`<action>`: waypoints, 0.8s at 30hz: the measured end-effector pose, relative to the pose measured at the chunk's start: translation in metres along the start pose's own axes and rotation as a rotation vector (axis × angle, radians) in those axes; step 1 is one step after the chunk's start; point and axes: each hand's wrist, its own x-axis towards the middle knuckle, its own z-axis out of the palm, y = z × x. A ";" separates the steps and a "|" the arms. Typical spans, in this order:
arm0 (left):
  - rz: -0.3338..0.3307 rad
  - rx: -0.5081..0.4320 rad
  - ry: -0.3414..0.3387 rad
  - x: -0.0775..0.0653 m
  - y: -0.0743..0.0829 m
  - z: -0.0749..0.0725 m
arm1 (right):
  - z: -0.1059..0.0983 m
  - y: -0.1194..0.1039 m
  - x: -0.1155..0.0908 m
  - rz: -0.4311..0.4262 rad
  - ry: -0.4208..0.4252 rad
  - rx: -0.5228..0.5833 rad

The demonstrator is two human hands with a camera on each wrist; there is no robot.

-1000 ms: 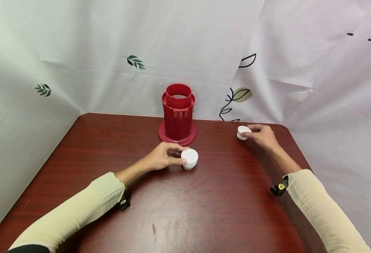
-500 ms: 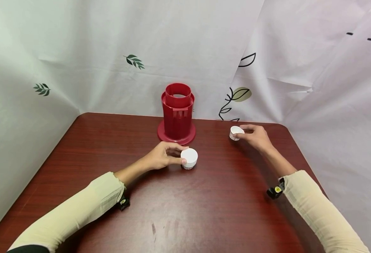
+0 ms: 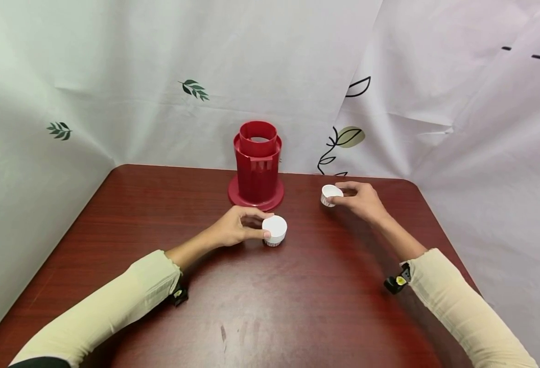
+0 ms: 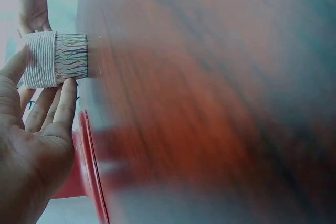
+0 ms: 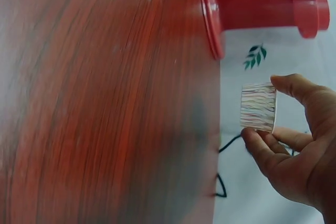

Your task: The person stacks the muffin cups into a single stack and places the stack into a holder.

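My left hand (image 3: 234, 228) grips a short stack of nested white paper cups (image 3: 275, 228) between thumb and fingers, in front of the red stand. In the left wrist view, the stack (image 4: 55, 60) shows several rims one above another and a streaked coloured pattern below, its base close over the table. Right of the stand, my right hand (image 3: 364, 202) pinches a single white paper cup (image 3: 328, 197) near its rim. That cup (image 5: 258, 107) is upright in the right wrist view, raised above the tabletop, with the same streaked pattern on its side.
A red plastic cylinder stand (image 3: 258, 176) with a wide round base and an open ring top stands near the back edge of the brown wooden table (image 3: 270, 317). White cloth (image 3: 136, 61) with leaf prints hangs behind and at both sides.
My right hand has moved left with its single cup, closer to the red stand and the stack. The left hand and its stack have stayed in place.
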 end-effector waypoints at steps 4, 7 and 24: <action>0.009 0.006 -0.001 0.000 0.000 0.000 | 0.007 -0.011 -0.003 -0.018 -0.021 0.040; 0.019 0.013 -0.001 0.000 0.000 0.000 | 0.013 -0.018 -0.005 -0.028 -0.033 0.063; 0.018 0.030 -0.007 0.002 0.000 -0.001 | 0.045 -0.051 -0.021 -0.129 -0.108 0.123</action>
